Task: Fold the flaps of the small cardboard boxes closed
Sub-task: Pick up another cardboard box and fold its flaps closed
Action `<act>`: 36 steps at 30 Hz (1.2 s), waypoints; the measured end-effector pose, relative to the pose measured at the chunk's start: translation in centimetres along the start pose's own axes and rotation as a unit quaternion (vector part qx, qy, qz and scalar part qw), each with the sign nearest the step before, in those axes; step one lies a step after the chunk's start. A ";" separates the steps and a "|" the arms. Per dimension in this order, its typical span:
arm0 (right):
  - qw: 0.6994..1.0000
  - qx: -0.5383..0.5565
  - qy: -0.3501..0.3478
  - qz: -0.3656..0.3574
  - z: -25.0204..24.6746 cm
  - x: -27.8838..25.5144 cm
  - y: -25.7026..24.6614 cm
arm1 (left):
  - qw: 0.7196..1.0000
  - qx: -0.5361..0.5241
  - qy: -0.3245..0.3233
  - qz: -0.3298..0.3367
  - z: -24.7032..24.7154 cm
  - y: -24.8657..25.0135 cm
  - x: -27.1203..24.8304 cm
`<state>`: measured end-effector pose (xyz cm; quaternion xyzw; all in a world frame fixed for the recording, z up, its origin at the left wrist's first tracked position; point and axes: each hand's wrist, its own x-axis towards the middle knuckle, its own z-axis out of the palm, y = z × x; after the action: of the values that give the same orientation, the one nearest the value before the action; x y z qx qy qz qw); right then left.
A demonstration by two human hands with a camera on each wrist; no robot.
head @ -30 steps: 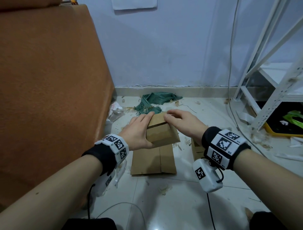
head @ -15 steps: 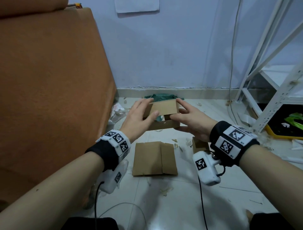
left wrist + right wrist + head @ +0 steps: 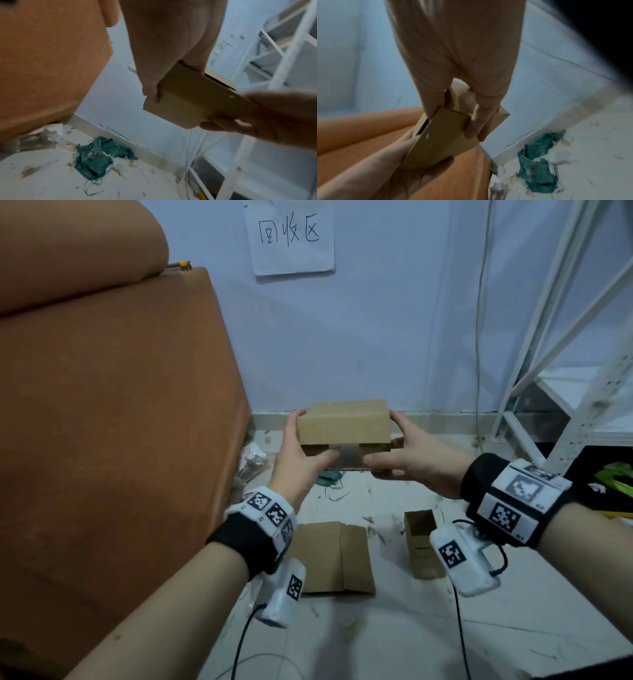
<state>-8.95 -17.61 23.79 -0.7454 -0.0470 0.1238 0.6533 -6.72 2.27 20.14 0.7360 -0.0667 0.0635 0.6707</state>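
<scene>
I hold a small brown cardboard box [image 3: 343,424] up in the air in front of the wall. My left hand [image 3: 301,455] grips its left end, thumb on the near face. My right hand [image 3: 404,460] grips its right end the same way. The near side shows two short flaps folded in with a dark gap between them. From the left wrist the box [image 3: 187,102] shows its underside, my left hand [image 3: 154,86] curled round its edge. From the right wrist the box [image 3: 443,136] sits between my right hand [image 3: 462,115] and the left palm.
A flattened cardboard box [image 3: 334,558] lies on the tiled floor below my hands, with a smaller open box [image 3: 422,542] to its right. An orange sofa [image 3: 113,412] fills the left. A white metal rack [image 3: 561,344] stands right. A green cloth [image 3: 99,158] lies by the wall.
The box has risen from near the floor to chest height and turned, so a closed face now looks up. Both hands moved from its top to its two ends.
</scene>
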 end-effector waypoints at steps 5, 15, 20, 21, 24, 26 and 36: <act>0.981 -0.124 0.145 0.005 1.5 0.9 1.9 | 0.989 0.094 0.113 -0.025 2.0 -0.6 -0.2; 0.946 -0.245 0.210 0.025 1.4 1.6 3.4 | 0.983 0.168 0.064 -0.044 2.0 -0.8 -0.5; 0.939 -0.281 0.198 0.005 0.3 0.7 2.6 | 0.984 0.169 -0.023 -0.058 1.2 -1.0 -0.6; 0.939 -0.279 0.199 0.001 0.1 0.5 2.6 | 0.984 0.163 -0.038 -0.065 1.1 -1.0 -0.8; 0.937 -0.275 0.215 -0.012 -0.6 0.3 2.6 | 0.984 0.114 -0.099 -0.099 0.8 -1.0 -1.2; 0.937 -0.272 0.218 -0.013 -0.8 0.1 2.6 | 0.984 0.098 -0.103 -0.108 1.0 -0.9 -1.7; 0.976 -0.204 0.073 -0.024 0.1 0.5 3.4 | 0.985 -0.047 0.024 -0.166 -0.3 -0.5 -0.6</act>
<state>-8.81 -17.90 20.35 -0.8686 -0.0413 0.0413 0.4921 -7.21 2.65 19.54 0.7025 0.0698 -0.0343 0.7075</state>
